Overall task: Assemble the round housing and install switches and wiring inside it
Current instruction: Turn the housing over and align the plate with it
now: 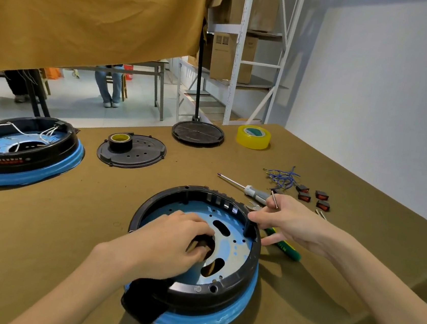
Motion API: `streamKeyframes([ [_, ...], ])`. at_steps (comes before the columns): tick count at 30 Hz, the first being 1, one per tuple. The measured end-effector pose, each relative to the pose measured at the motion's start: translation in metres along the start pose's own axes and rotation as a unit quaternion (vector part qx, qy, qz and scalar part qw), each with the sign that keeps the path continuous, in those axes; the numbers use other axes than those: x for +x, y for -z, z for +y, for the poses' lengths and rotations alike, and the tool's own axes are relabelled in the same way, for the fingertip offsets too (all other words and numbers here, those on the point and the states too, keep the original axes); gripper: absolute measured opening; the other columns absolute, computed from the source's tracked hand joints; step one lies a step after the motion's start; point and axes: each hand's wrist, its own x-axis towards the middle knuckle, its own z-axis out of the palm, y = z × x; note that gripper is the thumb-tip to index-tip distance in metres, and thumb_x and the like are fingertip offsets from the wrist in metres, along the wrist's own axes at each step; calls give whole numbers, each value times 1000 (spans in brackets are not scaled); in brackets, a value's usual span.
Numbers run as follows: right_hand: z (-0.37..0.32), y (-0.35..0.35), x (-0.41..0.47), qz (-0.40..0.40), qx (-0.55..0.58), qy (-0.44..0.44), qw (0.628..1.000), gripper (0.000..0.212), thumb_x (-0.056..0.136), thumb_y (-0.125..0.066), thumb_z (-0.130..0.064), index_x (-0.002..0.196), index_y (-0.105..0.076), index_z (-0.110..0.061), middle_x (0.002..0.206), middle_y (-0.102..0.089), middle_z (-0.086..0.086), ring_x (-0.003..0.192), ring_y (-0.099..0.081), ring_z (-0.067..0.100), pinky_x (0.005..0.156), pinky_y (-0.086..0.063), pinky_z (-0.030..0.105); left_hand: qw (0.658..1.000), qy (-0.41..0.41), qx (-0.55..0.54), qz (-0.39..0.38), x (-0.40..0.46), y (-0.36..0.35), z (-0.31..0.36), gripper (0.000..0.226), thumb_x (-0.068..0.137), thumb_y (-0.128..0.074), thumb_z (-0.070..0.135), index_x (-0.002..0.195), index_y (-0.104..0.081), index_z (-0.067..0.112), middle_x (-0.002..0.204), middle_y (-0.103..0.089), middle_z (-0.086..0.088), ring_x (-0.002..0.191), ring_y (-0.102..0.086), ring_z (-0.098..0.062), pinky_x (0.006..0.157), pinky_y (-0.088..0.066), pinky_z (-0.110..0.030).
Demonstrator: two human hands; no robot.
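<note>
Bright, even daylight casts soft shadows beneath both forearms, while wide-angle distortion bends the edges and softens focus slightly.

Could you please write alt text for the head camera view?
A person's left hand presses inside a round black housing on a table, while the right hand holds a thin metal pin at its rim.

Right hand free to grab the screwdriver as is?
Probably not yet: the right hand already pinches a small pin. The screwdriver lies just beyond it, unobstructed.
</note>
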Motion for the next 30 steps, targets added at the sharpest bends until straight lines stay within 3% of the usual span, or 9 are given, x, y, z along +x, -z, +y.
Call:
streamKeyframes([
  [3, -3, -2, 1, 2, -29, 6, 1000, 41, 90, -79, -15, 107, -42, -9, 90, -79, -2, 90, -76, 9, 64, -62, 30, 1000, 3, -5, -2, 1, -1, 0, 46, 104, -48, 45, 149, -43, 43, 143, -49, 20, 130, -39, -6, 111, -39, -33],
  [6, -8, -2, 5, 26, -57, 11, 998, 43, 91, -77, -18, 93, -35, -14, 84, -76, -1, 76, -76, 9, 63, -63, 33, 1000, 4, 0, 0, 0, -2, 2, 45, 104, -45, 47, 149, -43, 43, 140, -50, 19, 127, -41, -8, 108, -40, -33],
  [11, -11, -1, 7, 15, -116, 44, 992, 46, 95, -73, -23, 90, -28, -17, 83, -74, -4, 77, -72, 11, 75, -65, 46, 1000, 15, -19, -12, 2, -2, 6, 42, 107, -36, 51, 147, -46, 43, 139, -47, 17, 129, -38, -10, 110, -37, -34],
  [15, -8, -2, 10, 16, -133, 54, 989, 43, 99, -68, -27, 89, -27, -18, 75, -71, -15, 72, -70, 3, 71, -65, 41, 997, 13, -70, 3, 2, -6, 22, 42, 107, -28, 54, 140, -52, 44, 134, -47, 21, 130, -39, -4, 111, -34, -31],
  [17, -9, -3, 12, 16, -152, 68, 986, 41, 100, -65, -27, 89, -27, -17, 78, -70, -13, 73, -70, 4, 67, -65, 38, 995, -3, -95, 4, 0, -3, 28, 47, 102, -29, 66, 135, -56, 45, 130, -50, 26, 124, -43, 3, 109, -38, -30],
  [20, -13, -3, 13, 18, -187, 84, 979, 39, 101, -63, -28, 88, -28, -17, 96, -66, -1, 71, -68, 7, 63, -64, 38, 983, -32, -168, -66, -6, 5, 29, 63, 84, -45, 86, 134, -56, 47, 128, -52, 36, 119, -44, 18, 97, -39, -17],
  [22, -16, -2, 14, 13, -215, 95, 972, 37, 102, -61, -29, 88, -28, -19, 105, -67, 1, 69, -66, 5, 60, -63, 38, 982, -65, -142, -102, -9, 7, 29, 67, 83, -57, 80, 140, -52, 46, 132, -47, 40, 122, -38, 22, 95, -35, -10],
  [26, -19, 0, 17, 1, -236, 107, 966, 36, 104, -58, -28, 88, -27, -19, 107, -67, -2, 70, -71, 9, 50, -59, 33, 984, -88, -132, -78, -8, 6, 39, 51, 91, -59, 63, 138, -50, 45, 130, -52, 31, 121, -43, 14, 93, -34, 0],
  [30, -21, 0, 23, -5, -247, 111, 963, 34, 104, -58, -29, 89, -29, -19, 109, -65, -1, 70, -72, 10, 44, -54, 29, 987, -75, -128, -69, -9, 2, 45, 44, 93, -55, 62, 132, -53, 42, 122, -56, 21, 115, -46, 2, 101, -42, -21],
])
